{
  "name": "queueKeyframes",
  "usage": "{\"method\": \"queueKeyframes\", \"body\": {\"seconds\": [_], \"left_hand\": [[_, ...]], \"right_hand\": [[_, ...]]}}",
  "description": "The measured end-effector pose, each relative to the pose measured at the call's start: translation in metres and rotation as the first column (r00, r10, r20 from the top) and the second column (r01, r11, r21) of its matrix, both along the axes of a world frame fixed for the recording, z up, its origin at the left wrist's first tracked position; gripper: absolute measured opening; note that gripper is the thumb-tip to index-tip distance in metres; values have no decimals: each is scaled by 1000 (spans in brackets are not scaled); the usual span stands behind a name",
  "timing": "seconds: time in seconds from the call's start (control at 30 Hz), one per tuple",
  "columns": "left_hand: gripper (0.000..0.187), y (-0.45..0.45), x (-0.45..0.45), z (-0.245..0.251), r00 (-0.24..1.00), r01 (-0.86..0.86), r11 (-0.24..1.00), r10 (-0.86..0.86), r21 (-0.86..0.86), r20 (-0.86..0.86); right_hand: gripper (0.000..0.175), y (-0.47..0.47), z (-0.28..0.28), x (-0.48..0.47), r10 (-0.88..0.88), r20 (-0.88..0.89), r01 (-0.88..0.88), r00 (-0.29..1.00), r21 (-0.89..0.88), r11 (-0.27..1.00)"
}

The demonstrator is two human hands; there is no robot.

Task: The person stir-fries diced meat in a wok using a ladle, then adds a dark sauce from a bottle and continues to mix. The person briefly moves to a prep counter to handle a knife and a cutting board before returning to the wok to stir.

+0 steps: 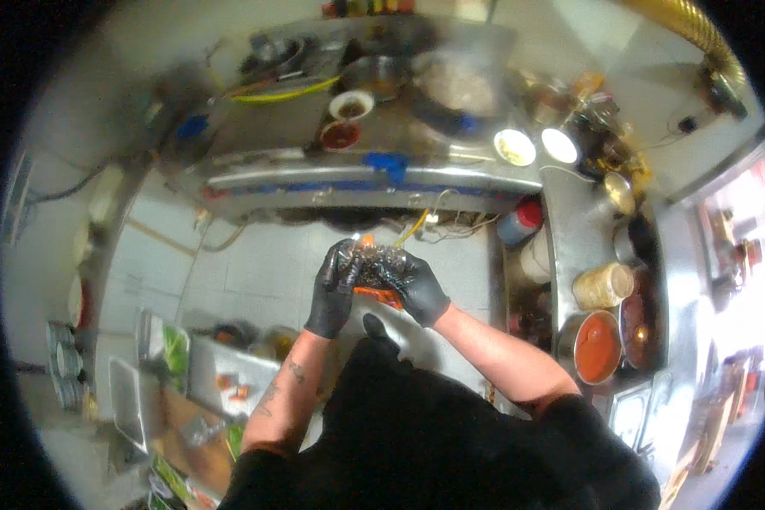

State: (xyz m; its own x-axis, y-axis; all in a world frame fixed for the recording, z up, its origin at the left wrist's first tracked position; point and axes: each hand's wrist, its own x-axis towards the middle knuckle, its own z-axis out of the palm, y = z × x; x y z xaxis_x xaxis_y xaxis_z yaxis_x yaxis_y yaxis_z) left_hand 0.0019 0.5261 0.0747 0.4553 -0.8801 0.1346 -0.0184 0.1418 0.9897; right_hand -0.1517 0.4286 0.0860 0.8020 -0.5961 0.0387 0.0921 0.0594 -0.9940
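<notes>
My left hand (335, 287), in a black glove, grips the left side of a clear, crinkled plastic package (375, 264). The right side of the same package is in my right hand (421, 287), gloved in black too. Orange parts show at its top and bottom edges; what they are I cannot tell. Both hands are in front of my body, above the pale floor. Farther off stands a steel cooking counter (268, 137) with a white bowl (351, 105), a bowl of red sauce (340, 135) and a large steaming pan (456, 89).
On the right counter are a pot of orange-red sauce (596, 347), a tub (604, 285) and white bowls (514, 147). A red-lidded container (520, 220) sits beneath. At lower left, a brown board (194, 440) lies near trays of greens (176, 350). Hoses and cables hang below the far counter.
</notes>
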Motion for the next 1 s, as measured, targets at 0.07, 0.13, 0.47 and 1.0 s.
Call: {"method": "queueKeyframes", "body": {"seconds": [0.07,0.13,0.47,1.0], "left_hand": [[32,-40,8,1,976,79,997,-73,-22,204],[27,-93,12,1,949,23,1000,-16,-21,314],[27,-334,62,38,916,131,980,-62,-148,397],[32,-563,57,10,765,49,996,9,-72,643]], "right_hand": [[43,-32,4,4,-89,64,107,994,-373,922],[36,-71,10,16,-168,152,226,974,-641,733],[22,-267,52,91,-545,159,404,824,-838,367],[28,-525,-38,85,-373,224,412,900,-163,896]]}}
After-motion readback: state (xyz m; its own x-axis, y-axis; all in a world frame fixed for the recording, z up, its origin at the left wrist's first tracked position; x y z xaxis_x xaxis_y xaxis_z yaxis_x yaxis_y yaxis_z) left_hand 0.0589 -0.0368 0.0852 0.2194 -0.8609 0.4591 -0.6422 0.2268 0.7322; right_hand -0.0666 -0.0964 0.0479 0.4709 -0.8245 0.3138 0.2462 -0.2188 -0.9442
